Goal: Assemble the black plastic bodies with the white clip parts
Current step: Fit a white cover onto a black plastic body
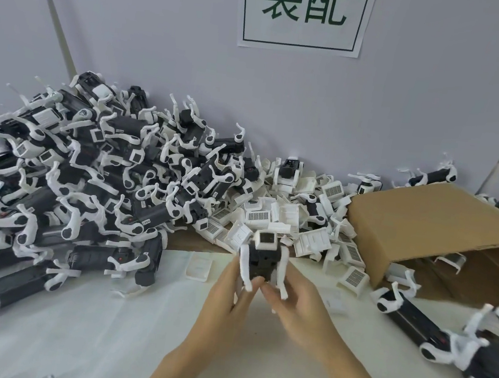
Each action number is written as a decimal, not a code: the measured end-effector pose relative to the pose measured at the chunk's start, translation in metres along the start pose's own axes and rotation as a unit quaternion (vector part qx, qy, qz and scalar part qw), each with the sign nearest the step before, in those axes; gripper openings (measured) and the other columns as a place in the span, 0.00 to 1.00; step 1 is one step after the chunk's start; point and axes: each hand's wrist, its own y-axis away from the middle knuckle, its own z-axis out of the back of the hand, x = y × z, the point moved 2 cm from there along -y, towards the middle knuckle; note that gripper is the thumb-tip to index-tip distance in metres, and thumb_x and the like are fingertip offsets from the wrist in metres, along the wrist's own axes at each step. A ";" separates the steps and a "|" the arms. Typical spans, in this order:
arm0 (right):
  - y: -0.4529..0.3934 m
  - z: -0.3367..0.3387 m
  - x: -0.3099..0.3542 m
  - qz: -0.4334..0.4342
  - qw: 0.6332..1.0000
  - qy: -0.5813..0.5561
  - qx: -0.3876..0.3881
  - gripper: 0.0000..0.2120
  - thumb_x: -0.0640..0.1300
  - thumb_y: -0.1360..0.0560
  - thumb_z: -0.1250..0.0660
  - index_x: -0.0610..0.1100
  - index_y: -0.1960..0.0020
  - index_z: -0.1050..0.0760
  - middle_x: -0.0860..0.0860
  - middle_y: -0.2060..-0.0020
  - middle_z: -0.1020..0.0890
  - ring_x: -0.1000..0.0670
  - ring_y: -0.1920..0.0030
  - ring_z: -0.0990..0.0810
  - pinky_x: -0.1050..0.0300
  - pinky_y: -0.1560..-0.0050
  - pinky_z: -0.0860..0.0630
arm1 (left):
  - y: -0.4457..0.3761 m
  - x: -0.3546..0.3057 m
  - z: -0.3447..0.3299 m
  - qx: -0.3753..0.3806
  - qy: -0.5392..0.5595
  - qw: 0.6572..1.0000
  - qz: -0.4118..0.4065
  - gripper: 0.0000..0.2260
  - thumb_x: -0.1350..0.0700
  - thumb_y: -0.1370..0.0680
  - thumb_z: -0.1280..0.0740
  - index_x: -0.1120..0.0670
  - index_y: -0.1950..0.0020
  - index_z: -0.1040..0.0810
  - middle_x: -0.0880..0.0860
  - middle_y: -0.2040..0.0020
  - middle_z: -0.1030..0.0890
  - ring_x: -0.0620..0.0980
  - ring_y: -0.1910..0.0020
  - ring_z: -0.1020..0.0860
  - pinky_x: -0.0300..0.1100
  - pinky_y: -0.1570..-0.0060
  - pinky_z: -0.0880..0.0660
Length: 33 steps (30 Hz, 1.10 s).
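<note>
Black body [260, 261] w/ white clip [264, 241] gripped by both hands [260, 299]; big finished pile [72, 175] left, loose clips [285, 221] remain.

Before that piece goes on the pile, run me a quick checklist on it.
1. Both hands on the black body: ok, left hand and right hand hold it from below.
2. White clip part on top: ok, it sits on the body's upper end.
3. Clip fully seated: cannot tell.
4. Both white legs present: ok, one on each side.
5. Loose clip supply behind: ok.
6. Big pile on the left within easy reach: ok, probably.
</note>
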 end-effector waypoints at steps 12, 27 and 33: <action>-0.004 0.012 -0.015 0.009 0.994 0.071 -0.086 0.25 0.29 0.18 0.36 0.53 0.31 0.23 0.59 0.38 0.16 0.53 0.40 0.16 0.45 0.37 0.19 | 0.008 -0.025 0.017 -0.003 0.008 0.997 -0.081 0.30 0.54 0.19 0.25 0.39 0.20 0.31 0.35 0.27 0.23 0.42 0.28 0.24 0.33 0.34 0.27; 0.003 0.005 0.008 0.046 0.994 0.093 -0.047 0.21 0.55 0.16 0.36 0.64 0.24 0.32 0.61 0.29 0.28 0.59 0.27 0.30 0.65 0.28 0.33 | 0.001 -0.010 0.018 -0.086 0.463 0.868 0.159 0.24 0.43 0.16 0.36 0.61 0.33 0.18 0.66 0.40 0.18 0.59 0.31 0.20 0.44 0.38 0.19; -0.001 0.007 0.003 -0.029 0.993 -0.049 -0.101 0.18 0.48 0.17 0.36 0.60 0.29 0.26 0.49 0.42 0.17 0.49 0.46 0.16 0.55 0.45 0.18 | -0.001 -0.007 0.019 -0.093 0.282 0.945 0.140 0.18 0.36 0.16 0.38 0.45 0.38 0.15 0.44 0.44 0.13 0.43 0.43 0.16 0.41 0.43 0.23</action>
